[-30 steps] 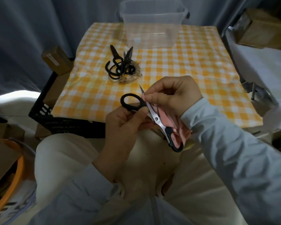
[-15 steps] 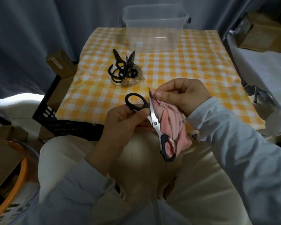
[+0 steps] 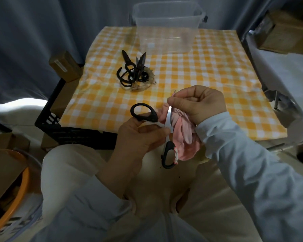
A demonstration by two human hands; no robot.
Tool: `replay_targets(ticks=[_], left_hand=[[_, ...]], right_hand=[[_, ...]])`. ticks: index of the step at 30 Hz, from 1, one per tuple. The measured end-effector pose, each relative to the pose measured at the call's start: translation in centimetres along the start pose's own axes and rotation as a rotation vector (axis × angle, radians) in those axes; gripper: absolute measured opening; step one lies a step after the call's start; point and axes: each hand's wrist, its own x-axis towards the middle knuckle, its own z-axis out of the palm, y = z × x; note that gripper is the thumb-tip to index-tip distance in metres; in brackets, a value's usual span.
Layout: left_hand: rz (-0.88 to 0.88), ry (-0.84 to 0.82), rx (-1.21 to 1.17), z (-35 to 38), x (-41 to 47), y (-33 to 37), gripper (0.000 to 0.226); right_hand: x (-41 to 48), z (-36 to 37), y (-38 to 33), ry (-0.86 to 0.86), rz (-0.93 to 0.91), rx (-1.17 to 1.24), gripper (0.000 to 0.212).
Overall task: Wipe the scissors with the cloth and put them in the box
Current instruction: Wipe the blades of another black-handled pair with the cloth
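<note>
Scissors (image 3: 168,116) are held open above the lap, just off the bench's (image 3: 208,70) near edge. The left hand (image 3: 138,138) curls its fingers (image 3: 157,135) round the upper handle by the pivot, and the right hand (image 3: 199,103) pinches the pink cloth (image 3: 184,135) onto one blade. The clear box (image 3: 166,27) stands well apart, at the far edge.

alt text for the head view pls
A person's left hand holds open black-handled steel scissors while the right hand pinches a crumpled pink cloth round one blade. Beyond, a pile of dark scissors and a clear plastic box sit on a yellow checked tablecloth.
</note>
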Motion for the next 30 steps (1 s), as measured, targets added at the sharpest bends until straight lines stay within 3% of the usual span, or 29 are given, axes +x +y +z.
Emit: replay_targets(ticks=[5,8,12,15,20,30], left_hand=[[0.028,0.062,-0.001,-0.4,0.4,-0.1,0.024],[0.035,0.087,-0.015,-0.9,0.5,-0.1,0.020],[0.088,0.101,0.029,-1.0,0.8,-0.2,0.021],[0.159,0.128,0.114,-0.8,0.8,-0.3,0.018],[0.279,0.133,0.225,-0.5,0.4,-0.3,0.023],[0.356,0.192,0.406,-0.6,0.4,-0.8,0.032]], right_hand=[[0.2,-1.8,-0.5,-0.030,-0.013,-0.057,0.015],[1.1,-3.9,-1.3,0.025,-0.206,-0.254,0.021],[0.6,-4.1,-1.0,-0.163,-0.503,-0.469,0.029],[-0.5,-2.9,-0.5,-0.244,-0.594,-0.507,0.035],[-1.3,-0.5,2.0,-0.348,-0.891,-0.727,0.013],[0.2,0.5,2.8,-0.294,-1.107,-0.919,0.027]])
